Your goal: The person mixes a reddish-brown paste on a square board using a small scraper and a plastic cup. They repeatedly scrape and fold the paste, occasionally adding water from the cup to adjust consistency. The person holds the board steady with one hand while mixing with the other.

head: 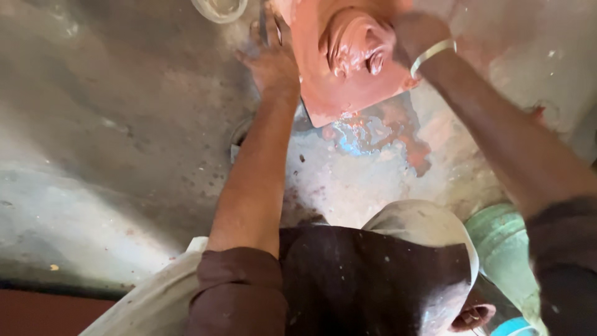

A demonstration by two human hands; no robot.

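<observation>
A terracotta-coloured clay piece (348, 68), a flat slab with a raised rounded lump of wet clay in its middle, sits at the top centre on the floor. My left hand (268, 59) presses against its left edge, fingers smeared with clay. My right hand (415, 34), with a pale bangle on the wrist, rests on the slab's upper right side beside the lump. Both arms reach forward from dark rolled sleeves. Whether the fingers curl under the slab is hidden.
Grey concrete floor (112, 137) with a wet reddish clay puddle (379, 134) just below the slab. A pale bowl rim (219, 9) shows at the top edge. A green vessel (504, 249) stands at lower right beside my knee.
</observation>
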